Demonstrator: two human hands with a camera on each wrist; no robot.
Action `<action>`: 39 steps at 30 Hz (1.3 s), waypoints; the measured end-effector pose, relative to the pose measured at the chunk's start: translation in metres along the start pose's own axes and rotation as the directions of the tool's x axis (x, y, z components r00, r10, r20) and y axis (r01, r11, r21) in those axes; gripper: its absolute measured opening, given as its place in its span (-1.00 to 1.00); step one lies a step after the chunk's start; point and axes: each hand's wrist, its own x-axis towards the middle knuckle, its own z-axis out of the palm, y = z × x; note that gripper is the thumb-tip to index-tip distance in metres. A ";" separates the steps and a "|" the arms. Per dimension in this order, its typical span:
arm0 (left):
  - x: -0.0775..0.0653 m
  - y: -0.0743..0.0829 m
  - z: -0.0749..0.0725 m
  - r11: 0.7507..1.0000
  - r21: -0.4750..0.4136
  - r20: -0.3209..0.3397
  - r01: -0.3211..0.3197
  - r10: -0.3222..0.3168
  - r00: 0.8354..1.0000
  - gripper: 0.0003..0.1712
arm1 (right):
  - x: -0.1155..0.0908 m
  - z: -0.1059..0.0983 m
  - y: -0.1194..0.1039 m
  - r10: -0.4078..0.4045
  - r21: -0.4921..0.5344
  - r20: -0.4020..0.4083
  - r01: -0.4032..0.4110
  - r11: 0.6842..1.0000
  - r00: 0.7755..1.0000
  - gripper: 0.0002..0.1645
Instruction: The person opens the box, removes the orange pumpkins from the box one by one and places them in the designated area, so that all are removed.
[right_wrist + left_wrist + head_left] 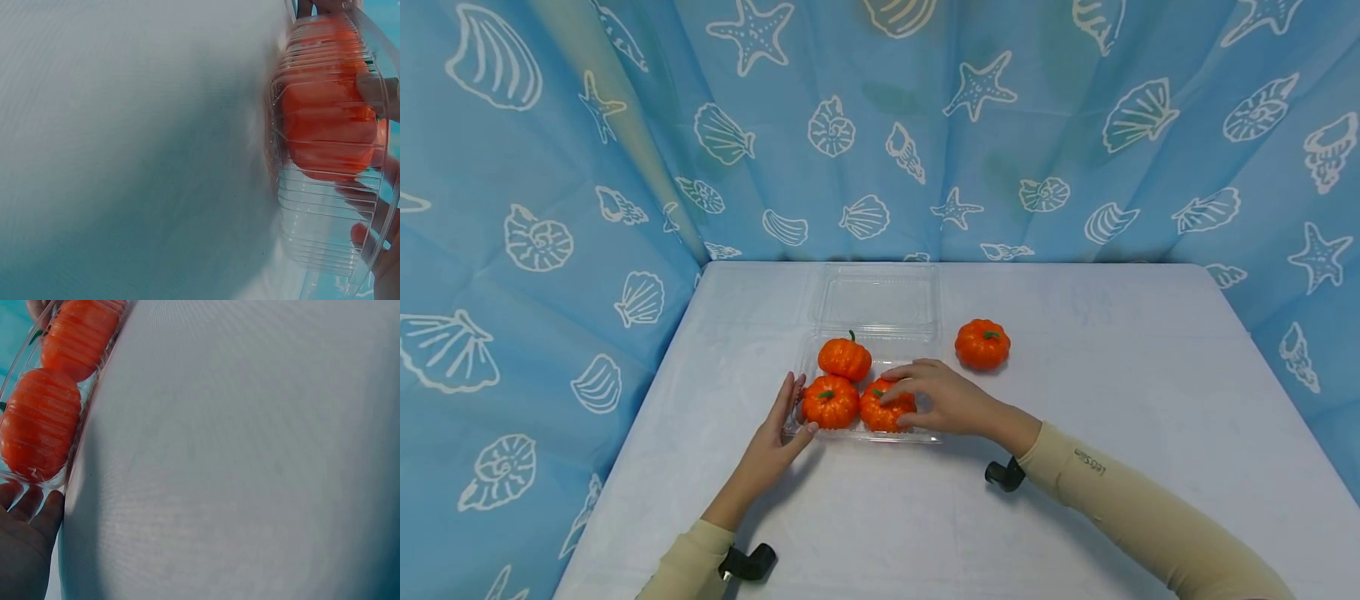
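Observation:
A clear plastic clamshell container (931,346) lies on the table with its lid folded back, away from me. Inside are three small orange pumpkins: a back pumpkin (845,358), a front-left pumpkin (830,403) and a front-right pumpkin (880,417). My right hand (951,402) reaches in from the right and grips the front-right pumpkin with thumb and curled fingers. At the container's left end, my left hand (771,442) rests with its fingers extended along the wall, the thumb by the front corner. In the left wrist view, the fingertips (53,503) touch the plastic.
Another orange pumpkin (982,344) sits on the white-covered table (1112,375), right of the container. The transparent lid (877,298) reaches almost to the table's back edge. A blue shell-patterned curtain (850,108) hangs behind and at the sides.

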 end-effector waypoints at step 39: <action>0.000 0.000 0.001 1.000 -0.020 0.004 -0.009 0.009 1.000 0.02 | 0.001 -0.005 0.010 0.009 -0.208 -0.063 -0.022 0.978 0.998 -0.45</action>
